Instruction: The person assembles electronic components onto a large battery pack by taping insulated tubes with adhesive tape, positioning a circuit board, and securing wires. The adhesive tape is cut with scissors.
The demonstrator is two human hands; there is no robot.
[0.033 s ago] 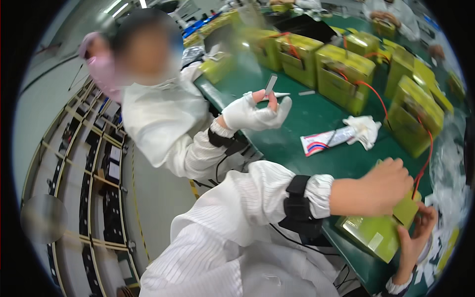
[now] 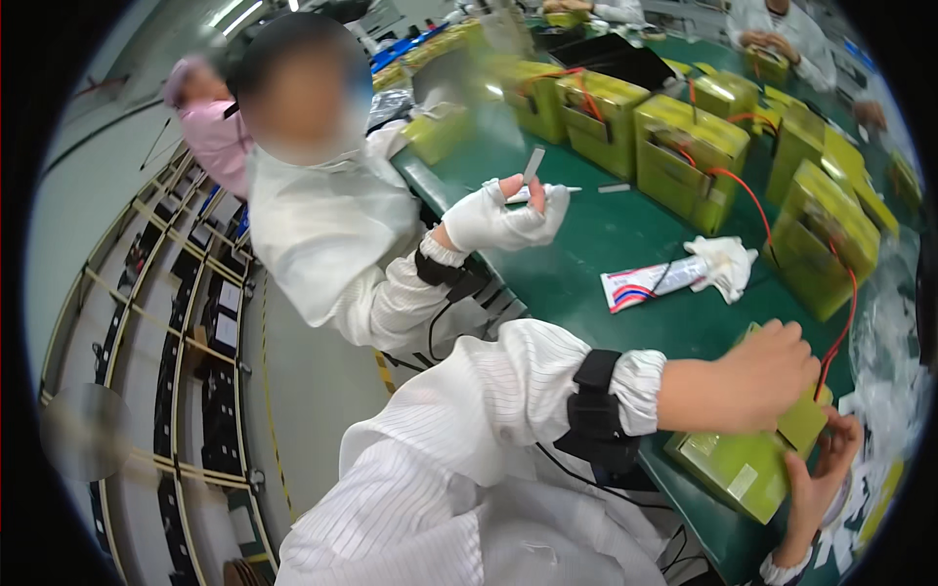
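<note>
A green film-wrapped battery pack (image 2: 728,474) lies at the table's near right edge, with a green flap (image 2: 801,422) standing off its top and red wires (image 2: 836,354) at its far end. My left hand (image 2: 767,376) is curled over the far side of the pack, knuckles up. Whatever its fingertips pinch is hidden beneath it. From the right, my right hand (image 2: 826,474) grips the pack's end beside the flap, thumb on the near side and fingers bent behind.
A white tube (image 2: 640,285) with crumpled tissue (image 2: 725,269) lies beyond my left hand. More green packs (image 2: 689,156) stand in a row behind. At left, a co-worker's gloved hand (image 2: 508,217) holds a small grey strip (image 2: 533,164). Clear plastic film (image 2: 884,342) lies at right.
The whole view has shifted slightly, so things sit a little lower and to the right. Both my hands stay at the same pack.
</note>
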